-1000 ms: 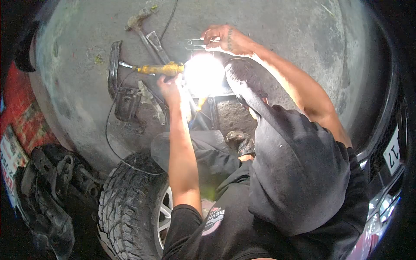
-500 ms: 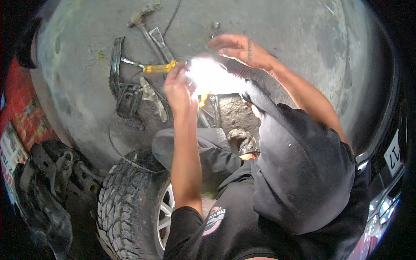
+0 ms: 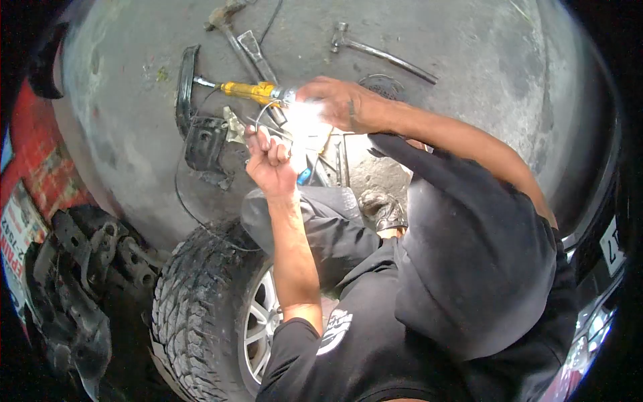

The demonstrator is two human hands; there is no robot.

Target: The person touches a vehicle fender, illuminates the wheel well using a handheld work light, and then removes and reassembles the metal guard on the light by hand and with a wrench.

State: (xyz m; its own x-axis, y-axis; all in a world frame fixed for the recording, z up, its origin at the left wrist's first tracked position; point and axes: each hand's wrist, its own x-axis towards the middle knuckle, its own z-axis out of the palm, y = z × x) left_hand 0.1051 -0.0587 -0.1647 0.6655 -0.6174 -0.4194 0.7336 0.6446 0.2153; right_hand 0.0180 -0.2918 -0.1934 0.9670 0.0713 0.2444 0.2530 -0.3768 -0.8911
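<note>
My left hand [image 3: 273,159] is closed with its fingers curled, pinching a thin curved piece of wire [image 3: 261,111] that arcs up toward a yellow-bodied tool [image 3: 249,91]. At the grey end of that tool is my right hand [image 3: 331,100], fingers bent inward. White glare between the hands washes out what the right fingers grip. From the tool's other end a metal shank points toward a long black metal part [image 3: 185,90]. Just below the glare, a blue object [image 3: 305,177] lies near my left wrist, partly hidden.
A hammer [image 3: 385,57] lies on the concrete beyond my right hand, and a second hammer [image 3: 228,23] at the far left beside a flat metal bar [image 3: 258,57]. A tyre [image 3: 194,308] stands by my left arm; dark metal parts [image 3: 74,295] are further left.
My right hand has moved left and down to the yellow tool's end, uncovering the hammer. My left hand has dropped below the tool, and the curved wire now shows. The glare has shrunk.
</note>
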